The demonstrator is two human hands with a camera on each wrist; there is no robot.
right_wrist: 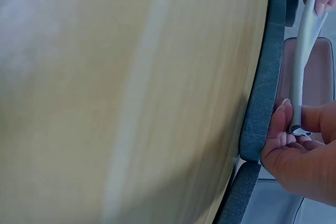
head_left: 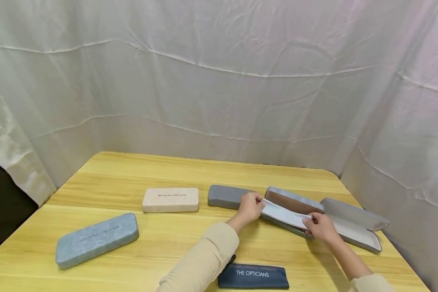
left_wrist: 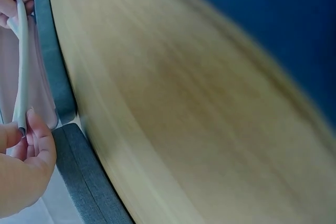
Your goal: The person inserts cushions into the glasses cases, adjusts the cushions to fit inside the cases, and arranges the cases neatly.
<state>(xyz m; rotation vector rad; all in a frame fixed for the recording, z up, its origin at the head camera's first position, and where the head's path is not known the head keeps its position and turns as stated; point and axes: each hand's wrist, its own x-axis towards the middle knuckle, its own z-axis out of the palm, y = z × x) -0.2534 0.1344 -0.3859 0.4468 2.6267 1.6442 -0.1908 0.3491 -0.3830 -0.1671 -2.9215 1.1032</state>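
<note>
Toward the right edge of the table, the left hand and the right hand pinch opposite ends of a folded light-blue cloth, above an open blue glasses case. If one pinch loosens, the cloth could unfold, I think; if it dips, its end could catch on the case rim. This case shows brownish lining; its floor is partly hidden. Beside it, an open grey case shows pale lining. Closed cases, dark grey, beige and, near the left edge, blue-grey, hide their contents.
</note>
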